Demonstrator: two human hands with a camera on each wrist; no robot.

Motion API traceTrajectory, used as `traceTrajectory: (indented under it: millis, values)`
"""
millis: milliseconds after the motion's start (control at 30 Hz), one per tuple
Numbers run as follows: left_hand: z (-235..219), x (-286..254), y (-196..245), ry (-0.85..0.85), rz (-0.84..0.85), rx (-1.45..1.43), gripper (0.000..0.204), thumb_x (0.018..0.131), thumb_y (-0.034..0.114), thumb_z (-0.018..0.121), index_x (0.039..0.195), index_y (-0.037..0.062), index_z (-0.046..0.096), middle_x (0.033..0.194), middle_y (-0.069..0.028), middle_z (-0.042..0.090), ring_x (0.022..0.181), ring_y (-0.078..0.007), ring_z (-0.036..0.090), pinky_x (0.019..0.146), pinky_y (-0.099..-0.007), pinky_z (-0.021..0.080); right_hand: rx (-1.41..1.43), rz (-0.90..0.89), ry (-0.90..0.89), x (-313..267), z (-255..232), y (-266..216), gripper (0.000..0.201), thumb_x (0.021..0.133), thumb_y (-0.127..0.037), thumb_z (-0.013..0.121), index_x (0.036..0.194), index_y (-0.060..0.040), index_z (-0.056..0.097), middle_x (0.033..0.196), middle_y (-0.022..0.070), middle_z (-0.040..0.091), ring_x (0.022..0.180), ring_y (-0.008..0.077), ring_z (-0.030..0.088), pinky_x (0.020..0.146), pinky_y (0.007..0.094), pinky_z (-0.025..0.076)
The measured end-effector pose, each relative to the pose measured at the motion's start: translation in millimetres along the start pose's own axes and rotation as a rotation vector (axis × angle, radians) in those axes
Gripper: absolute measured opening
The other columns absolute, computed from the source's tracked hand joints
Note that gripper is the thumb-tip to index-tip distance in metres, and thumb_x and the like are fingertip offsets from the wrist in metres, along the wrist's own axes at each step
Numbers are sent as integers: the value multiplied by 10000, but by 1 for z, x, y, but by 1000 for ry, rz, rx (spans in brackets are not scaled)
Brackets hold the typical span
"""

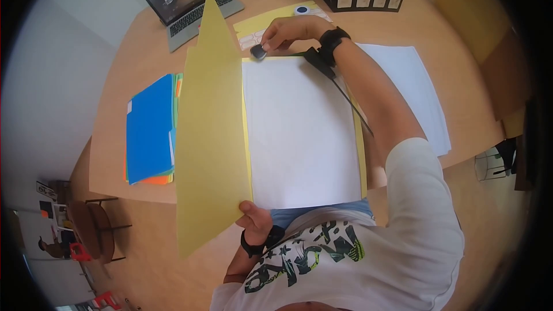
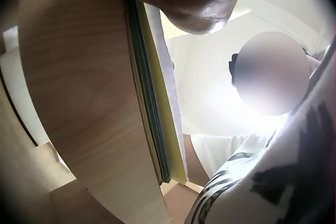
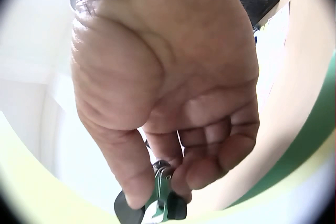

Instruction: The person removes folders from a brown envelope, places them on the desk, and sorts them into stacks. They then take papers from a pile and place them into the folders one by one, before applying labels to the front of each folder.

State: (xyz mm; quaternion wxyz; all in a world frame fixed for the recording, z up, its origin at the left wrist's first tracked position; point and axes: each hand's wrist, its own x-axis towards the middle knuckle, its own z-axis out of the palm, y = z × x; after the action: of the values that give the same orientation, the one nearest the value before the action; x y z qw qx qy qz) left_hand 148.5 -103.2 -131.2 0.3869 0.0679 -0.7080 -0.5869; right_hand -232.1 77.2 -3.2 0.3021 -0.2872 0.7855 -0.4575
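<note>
A yellow folder (image 1: 210, 132) lies opened before me, its left cover raised at a slant. White paper sheets (image 1: 302, 132) rest on its right side. My left hand (image 1: 256, 222) grips the lower edge of the raised cover near the fold; the left wrist view shows that hand (image 2: 194, 3) above the edges of stacked folders (image 2: 149, 98). At the top of the fold, my right hand (image 1: 291, 31) pinches a small dark staple remover (image 1: 258, 52) between thumb and fingers. The right wrist view shows its black grips and metal pivot below the right hand (image 3: 173, 87).
Blue and other coloured folders (image 1: 151, 129) are stacked at left. Behind stand a laptop (image 1: 193, 6) and a black organizer (image 1: 368, 0). A label sheet (image 1: 250, 39) and tape roll (image 1: 301, 10) lie beyond the folder. More white paper (image 1: 403, 86) lies under the right arm.
</note>
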Motion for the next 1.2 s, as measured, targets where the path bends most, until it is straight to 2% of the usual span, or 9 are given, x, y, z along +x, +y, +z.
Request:
traceTrajectory:
  millis: [133, 500, 600, 700, 767, 833, 900, 1033, 1200]
  values:
    - [-1, 4, 9, -151, 72, -4, 549, 1031, 319, 363, 1337, -137, 366, 1296, -248, 467, 1141, -319, 525, 932, -369, 455, -185, 116, 319, -29, -36, 29, 342, 834, -282, 714, 1090, -55, 693, 815, -8, 629, 718, 79, 562, 687, 217, 450]
    - [6, 18, 29, -231, 175, 138, 510, 1042, 292, 318, 1342, -118, 361, 1307, -220, 472, 1167, -296, 510, 966, -368, 426, -250, 306, 450, -119, -67, 84, 381, 802, -143, 717, 1168, -49, 668, 857, -11, 644, 738, 88, 555, 675, 241, 447]
    - [6, 18, 26, -219, 165, 138, 504, 1042, 281, 320, 1356, -114, 344, 1325, -218, 460, 1195, -295, 494, 986, -367, 411, -322, 279, 421, -118, -69, 89, 408, 808, -110, 674, 1213, -75, 640, 982, 44, 644, 823, 147, 594, 702, 279, 483]
    - [7, 19, 29, -235, 156, 101, 506, 1042, 280, 322, 1362, -112, 336, 1329, -214, 459, 1199, -293, 492, 992, -370, 408, -794, 12, 702, -102, -52, 83, 454, 809, -80, 626, 1261, -92, 594, 1166, 134, 591, 1007, 243, 589, 799, 332, 510]
    - [10, 18, 25, -176, 168, 100, 508, 1043, 284, 322, 1360, -112, 338, 1332, -211, 458, 1202, -291, 491, 992, -370, 407, -642, -378, 658, -97, -13, 45, 459, 771, -115, 626, 1226, -63, 599, 1278, 237, 516, 1107, 365, 539, 936, 417, 448]
    - [10, 17, 24, -156, 161, 106, 513, 1043, 292, 323, 1357, -113, 343, 1329, -209, 461, 1203, -289, 491, 992, -369, 407, -664, -554, 402, -94, 40, 16, 549, 813, -250, 659, 1330, -122, 526, 1347, 226, 471, 1199, 365, 490, 1014, 417, 398]
    - [8, 16, 27, -170, 128, 122, 520, 1043, 303, 326, 1352, -114, 351, 1321, -206, 469, 1202, -287, 493, 992, -368, 407, -826, -533, 186, -106, 91, -2, 687, 851, -437, 644, 1434, -167, 399, 1458, 213, 358, 1339, 387, 351, 1108, 460, 286]
    - [9, 15, 29, -130, 110, 125, 527, 1044, 324, 334, 1334, -113, 381, 1307, -204, 487, 1183, -279, 506, 982, -359, 414, -1080, -423, 122, -110, 126, -1, 789, 866, -675, 467, 1468, -184, 330, 1501, 249, 255, 1395, 430, 235, 1130, 504, 224]
    - [3, 8, 20, -81, -34, 35, 520, 1047, 326, 335, 1329, -107, 395, 1307, -188, 496, 1167, -250, 513, 971, -348, 422, -1088, -306, 82, -107, 119, -3, 788, 884, -681, 425, 1458, -150, 334, 1491, 274, 248, 1391, 427, 244, 1120, 515, 232]
